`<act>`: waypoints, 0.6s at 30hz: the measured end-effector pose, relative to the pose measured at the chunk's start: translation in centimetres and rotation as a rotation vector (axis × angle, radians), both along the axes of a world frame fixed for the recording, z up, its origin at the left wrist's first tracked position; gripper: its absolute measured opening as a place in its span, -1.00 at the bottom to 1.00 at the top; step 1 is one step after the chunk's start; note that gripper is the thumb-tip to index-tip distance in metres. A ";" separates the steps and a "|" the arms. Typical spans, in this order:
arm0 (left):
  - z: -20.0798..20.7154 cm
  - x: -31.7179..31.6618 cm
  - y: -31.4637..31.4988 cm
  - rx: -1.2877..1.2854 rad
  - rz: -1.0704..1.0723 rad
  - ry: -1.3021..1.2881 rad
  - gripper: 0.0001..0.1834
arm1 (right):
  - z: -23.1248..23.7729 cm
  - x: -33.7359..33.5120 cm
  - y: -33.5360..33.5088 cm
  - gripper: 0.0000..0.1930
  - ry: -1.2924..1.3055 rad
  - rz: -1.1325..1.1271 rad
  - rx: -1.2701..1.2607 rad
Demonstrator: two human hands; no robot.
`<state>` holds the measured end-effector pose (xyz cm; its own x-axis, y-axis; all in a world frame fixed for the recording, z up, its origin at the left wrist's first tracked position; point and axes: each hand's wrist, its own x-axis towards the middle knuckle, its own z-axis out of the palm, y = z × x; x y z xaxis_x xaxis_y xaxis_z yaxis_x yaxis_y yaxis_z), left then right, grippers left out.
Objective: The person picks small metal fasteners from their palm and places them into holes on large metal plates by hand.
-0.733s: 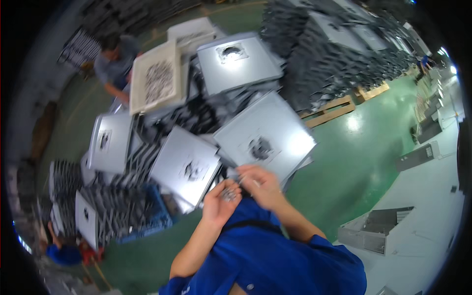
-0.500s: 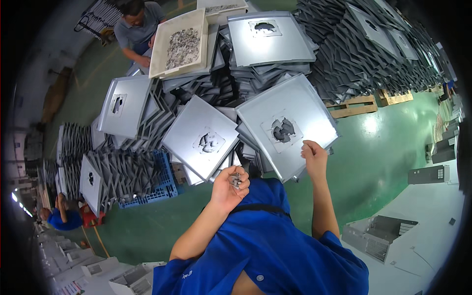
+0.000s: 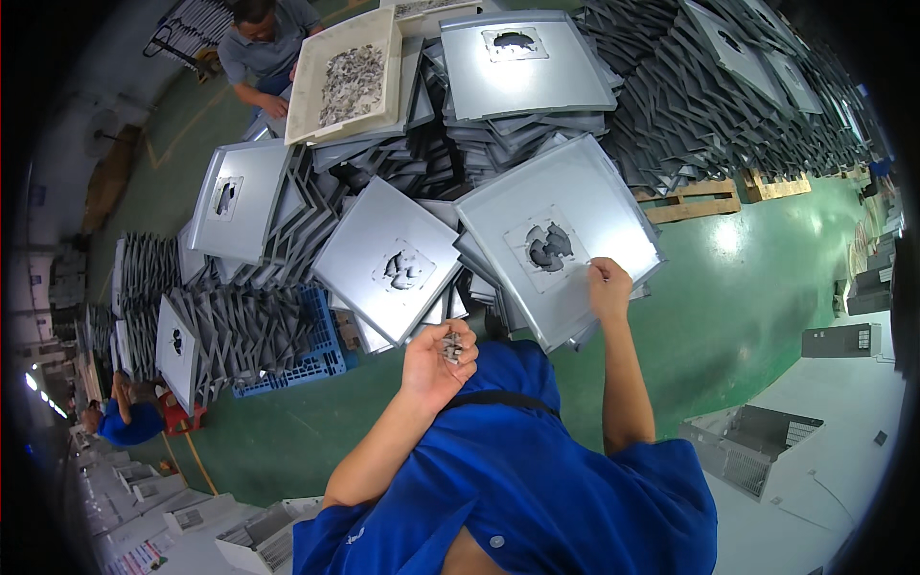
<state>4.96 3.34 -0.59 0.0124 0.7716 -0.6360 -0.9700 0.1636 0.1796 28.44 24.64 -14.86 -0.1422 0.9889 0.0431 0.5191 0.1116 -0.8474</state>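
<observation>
My left hand (image 3: 433, 372), palm up at waist height, is curled around a clump of small grey metal pieces (image 3: 451, 347). My right hand (image 3: 611, 292) is closed in a pinch at the right side of a large silver metal panel (image 3: 599, 196); what its fingers hold, if anything, is too small to make out. This panel lies tilted on a stack, with a square label-like patch and a dark cut-out shape (image 3: 548, 247) in its middle. Beside it, nearer my left hand, lies a second silver panel (image 3: 356, 240) with a similar patch and dark marks.
Behind the panels stands a cream bin (image 3: 391, 91) of small grey pieces; a person in grey (image 3: 259, 62) is beside it. Stacked panels (image 3: 254, 331) rest on a blue pallet (image 3: 328, 331) at left. More stacks (image 3: 671, 115) stand at right. A person in blue (image 3: 132, 422) sits far left.
Both hands keep their closed shapes. My right hand has moved slightly up along the panel's surface. My left hand has shifted a little to the left with the metal pieces.
</observation>
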 end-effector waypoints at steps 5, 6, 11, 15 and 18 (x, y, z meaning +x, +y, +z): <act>0.0 -0.3 -0.1 -0.010 0.035 0.009 -0.75 | -0.7 3.6 1.7 -0.84 0.234 -0.227 -0.164; -0.2 -0.4 -0.2 0.000 0.043 0.007 -0.75 | -0.5 4.2 2.0 -0.85 0.311 -0.259 -0.128; -0.1 -0.1 0.2 -0.003 0.041 -0.006 -0.75 | 2.1 5.0 2.9 -0.82 -0.104 0.066 -0.059; -0.3 0.3 0.7 -0.009 0.017 -0.014 -0.76 | 3.1 3.1 2.6 -0.79 -0.307 0.362 -0.016; -0.2 0.5 0.9 -0.026 0.009 -0.006 -0.77 | 2.6 2.6 2.9 -0.84 -0.403 0.364 -0.031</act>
<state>5.47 4.20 -0.79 0.0099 0.7552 -0.6554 -0.9725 0.1597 0.1693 31.04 27.51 -12.26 -0.4746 0.8728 -0.1134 0.7360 0.3229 -0.5950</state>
